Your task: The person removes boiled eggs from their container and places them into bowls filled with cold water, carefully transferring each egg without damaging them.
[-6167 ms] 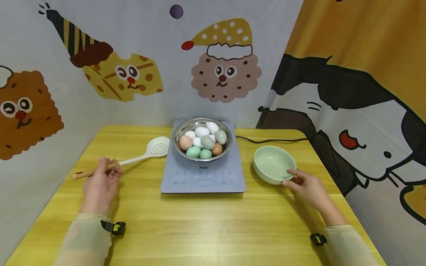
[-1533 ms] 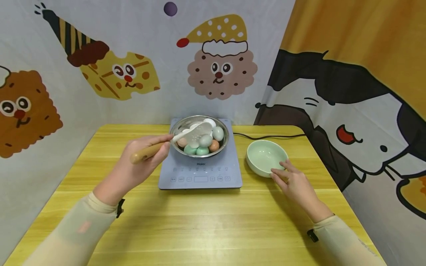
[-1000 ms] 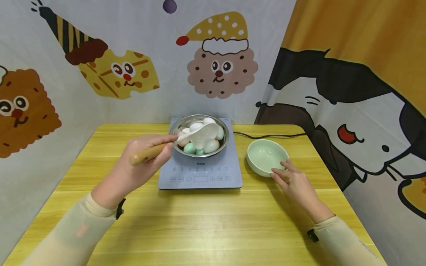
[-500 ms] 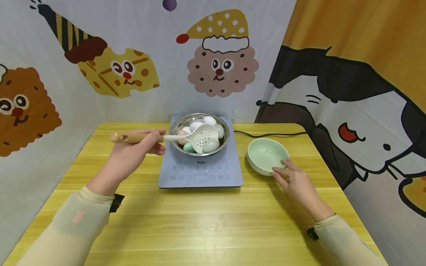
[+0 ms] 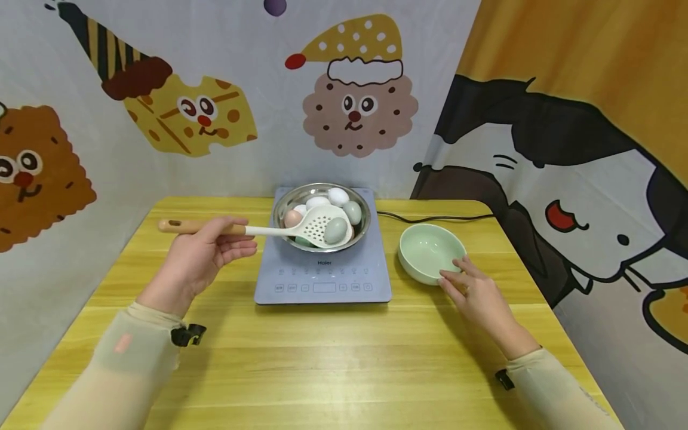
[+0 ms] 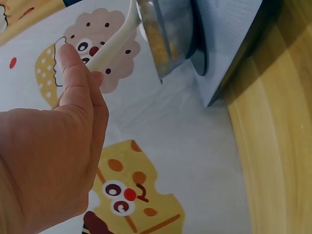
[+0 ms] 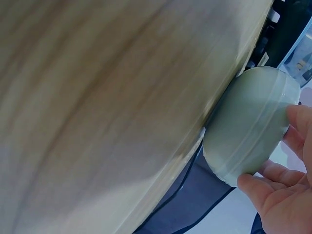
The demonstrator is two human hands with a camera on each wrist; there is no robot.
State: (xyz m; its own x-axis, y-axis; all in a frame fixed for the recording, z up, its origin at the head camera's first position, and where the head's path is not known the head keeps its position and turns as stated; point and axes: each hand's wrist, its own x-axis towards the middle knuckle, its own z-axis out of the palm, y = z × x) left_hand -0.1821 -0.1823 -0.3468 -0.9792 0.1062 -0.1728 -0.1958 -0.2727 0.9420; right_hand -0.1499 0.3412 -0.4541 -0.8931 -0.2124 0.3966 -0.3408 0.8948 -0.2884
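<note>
My left hand (image 5: 199, 260) grips the wooden handle of a white skimmer (image 5: 269, 231), whose perforated head reaches over a steel bowl (image 5: 285, 203) of eggs. On that head lies one grey-green egg (image 5: 335, 230). White, pinkish and greenish eggs show around and under the skimmer, partly hidden by it. In the left wrist view, the skimmer's white shaft (image 6: 113, 47) runs past my fingers toward the steel bowl. My right hand (image 5: 484, 301) holds the near right side of a pale green bowl (image 5: 427, 248), thumb and fingers at its rim. Nothing lies inside this bowl.
The steel bowl stands on a grey-blue induction cooktop (image 5: 322, 292) at the back of the wooden table (image 5: 333, 364). A black cord (image 5: 435, 218) runs right from the cooktop, behind the green bowl. A cartoon-printed cloth (image 5: 279, 119) hangs behind the table.
My left hand took the skimmer from the table to the eggs, dipped it among them, then drew back left and levelled it, with the grey-green egg on it. The right hand stays at the green bowl.
</note>
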